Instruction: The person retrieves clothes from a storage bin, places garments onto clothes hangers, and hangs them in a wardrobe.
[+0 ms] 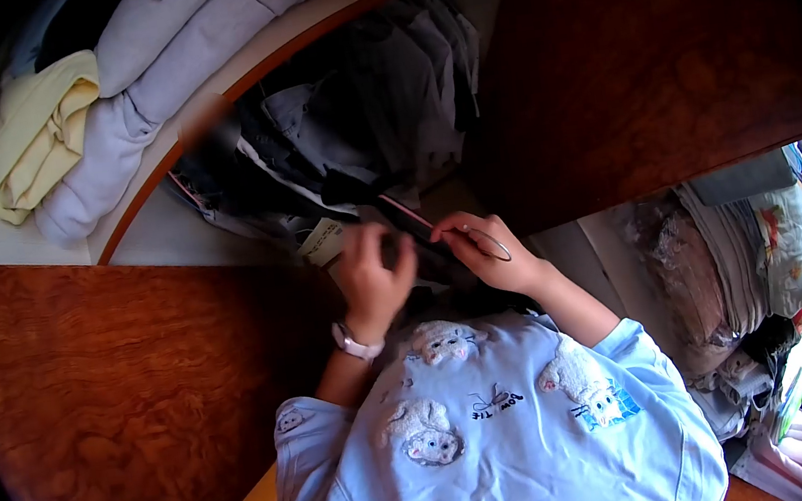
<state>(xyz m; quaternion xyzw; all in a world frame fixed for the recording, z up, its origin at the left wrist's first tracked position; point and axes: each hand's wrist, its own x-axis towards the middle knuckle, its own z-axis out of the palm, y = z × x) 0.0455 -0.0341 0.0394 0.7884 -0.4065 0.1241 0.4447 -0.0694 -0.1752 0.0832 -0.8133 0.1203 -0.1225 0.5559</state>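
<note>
In the head view, my right hand [486, 250] is closed on a thin pink clothes hanger [404, 212], whose metal hook curves out by the fingers. Dark cloth [348, 189] hangs at the hanger's far end. My left hand [376, 278], with a pale watch on its wrist, is raised to the left of it. Its fingers are bent and apart, slightly blurred, with nothing visible between them. Just beyond the left fingers is a cream label with print [323, 242]. Below both hands, dark fabric is partly hidden by my light blue shirt.
Hanging clothes [390, 81] fill the cabinet ahead. Above them, a shelf [204, 114] bears folded grey bedding and a yellow cloth [41, 134]. Brown wooden doors [137, 383] stand at left and upper right. Stacked clothes and bags [723, 261] are on the right, beside a bright window.
</note>
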